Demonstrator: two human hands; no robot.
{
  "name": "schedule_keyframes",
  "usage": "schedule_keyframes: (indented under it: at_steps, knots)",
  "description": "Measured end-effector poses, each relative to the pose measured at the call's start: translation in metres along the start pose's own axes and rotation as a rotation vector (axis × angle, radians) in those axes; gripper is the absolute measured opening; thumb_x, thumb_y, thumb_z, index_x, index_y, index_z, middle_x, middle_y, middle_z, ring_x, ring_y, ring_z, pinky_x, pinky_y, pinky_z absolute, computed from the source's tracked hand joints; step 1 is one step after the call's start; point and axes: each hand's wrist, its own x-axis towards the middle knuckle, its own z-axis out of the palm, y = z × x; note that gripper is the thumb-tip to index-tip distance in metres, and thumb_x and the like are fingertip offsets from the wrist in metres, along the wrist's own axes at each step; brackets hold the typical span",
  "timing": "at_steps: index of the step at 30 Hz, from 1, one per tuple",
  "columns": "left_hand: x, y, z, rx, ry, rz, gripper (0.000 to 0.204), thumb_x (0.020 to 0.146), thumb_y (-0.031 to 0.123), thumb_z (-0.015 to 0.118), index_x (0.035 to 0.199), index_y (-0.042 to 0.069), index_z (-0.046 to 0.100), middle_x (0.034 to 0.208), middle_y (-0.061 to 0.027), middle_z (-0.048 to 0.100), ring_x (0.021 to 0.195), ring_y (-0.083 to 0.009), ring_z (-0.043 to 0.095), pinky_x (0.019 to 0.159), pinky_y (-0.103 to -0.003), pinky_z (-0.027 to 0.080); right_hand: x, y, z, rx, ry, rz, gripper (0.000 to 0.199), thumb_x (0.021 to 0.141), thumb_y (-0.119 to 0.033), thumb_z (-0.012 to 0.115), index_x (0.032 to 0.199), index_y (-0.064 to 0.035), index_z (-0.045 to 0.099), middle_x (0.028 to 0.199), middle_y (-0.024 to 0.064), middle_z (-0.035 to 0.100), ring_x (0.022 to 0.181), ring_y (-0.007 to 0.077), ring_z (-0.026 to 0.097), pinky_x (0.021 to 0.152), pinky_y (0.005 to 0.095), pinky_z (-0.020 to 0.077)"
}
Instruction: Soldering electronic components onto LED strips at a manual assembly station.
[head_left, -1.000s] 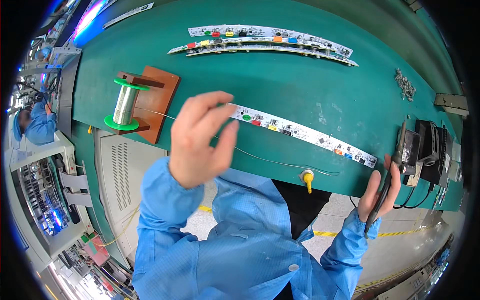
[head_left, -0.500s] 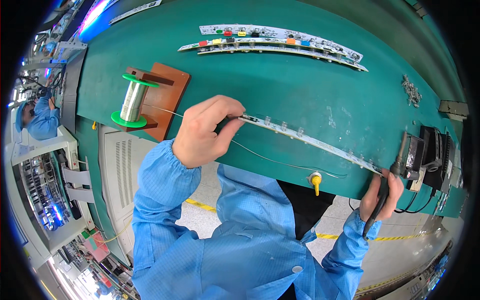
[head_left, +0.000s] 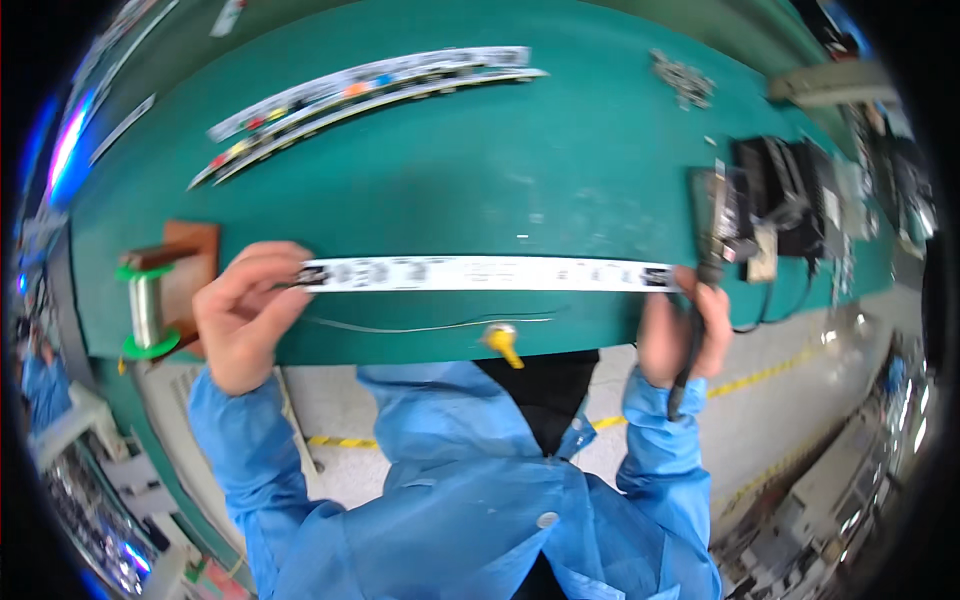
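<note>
Head view: green table [head_left: 600,200], pale floor [head_left: 770,420] past its front edge; strip [head_left: 490,273] held roughly level over the front part, left hand [head_left: 245,315] pinching its left end, right hand [head_left: 662,335] gripping the right end plus the iron [head_left: 711,262]. Widest gap is strip to boards [head_left: 355,92] at the back; front band is narrow, wire [head_left: 400,330] lying in it and yellow plug [head_left: 505,345] at the edge. Sides tighter: spool [head_left: 146,310] just beyond left hand, black units [head_left: 785,190] near the iron, pin pile [head_left: 685,78] back right.
</note>
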Motion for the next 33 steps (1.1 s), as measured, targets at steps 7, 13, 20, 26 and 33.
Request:
schedule_keyframes:
  at_steps: [7, 13, 20, 26, 33]
  knots:
    - [0.011, -0.014, -0.005, -0.054, -0.018, -0.017, 0.025, 0.078, -0.014, 0.063, 0.102, -0.008, 0.061, 0.115, -0.0159, 0.055, 0.096, -0.0175, 0.058, 0.082, -0.026, 0.050, 0.004, 0.000, -0.011, 0.227, -0.033, 0.092, 0.056, 0.080, 0.006, 0.065, 0.131, -0.0038, 0.043, 0.117, 0.0256, 0.057, 0.108, 0.0319, 0.059, 0.094, 0.0429, 0.0472]
    - [0.014, -0.014, -0.005, -0.035, -0.026, 0.018, 0.024, 0.079, -0.012, 0.064, 0.103, -0.008, 0.062, 0.115, -0.0161, 0.056, 0.096, -0.0168, 0.059, 0.081, -0.026, 0.051, 0.006, 0.003, -0.013, 0.238, -0.044, 0.083, 0.055, 0.080, 0.010, 0.064, 0.128, -0.0057, 0.044, 0.113, 0.0250, 0.059, 0.106, 0.0309, 0.060, 0.091, 0.0419, 0.0481]
    - [0.012, 0.000, 0.002, 0.011, 0.016, 0.043, 0.024, 0.080, -0.012, 0.062, 0.104, -0.008, 0.063, 0.114, -0.0166, 0.057, 0.093, -0.0171, 0.060, 0.079, -0.027, 0.052, 0.002, 0.004, -0.006, 0.241, -0.018, 0.062, 0.053, 0.078, 0.016, 0.062, 0.123, -0.0073, 0.047, 0.106, 0.0238, 0.063, 0.096, 0.0305, 0.064, 0.087, 0.0412, 0.0498]
    - [0.012, 0.026, 0.020, 0.138, 0.059, -0.075, 0.013, 0.090, 0.000, 0.055, 0.094, -0.007, 0.065, 0.077, -0.0110, 0.062, 0.056, -0.0132, 0.059, 0.051, -0.023, 0.046, -0.006, 0.001, -0.012, 0.268, 0.112, 0.241, 0.039, 0.088, 0.005, 0.055, 0.125, -0.0034, 0.047, 0.102, 0.0234, 0.065, 0.083, 0.0248, 0.064, 0.081, 0.0389, 0.0509]
    - [0.063, 0.035, -0.025, -0.358, 0.157, -0.286, 0.027, 0.097, 0.018, 0.053, 0.105, -0.006, 0.060, 0.072, -0.0097, 0.064, 0.046, -0.0123, 0.056, 0.041, -0.023, 0.043, 0.000, -0.002, -0.008, 0.335, 0.160, 0.242, 0.040, 0.093, -0.009, 0.056, 0.131, -0.0030, 0.045, 0.106, 0.0285, 0.062, 0.076, 0.0200, 0.062, 0.075, 0.0338, 0.0494]
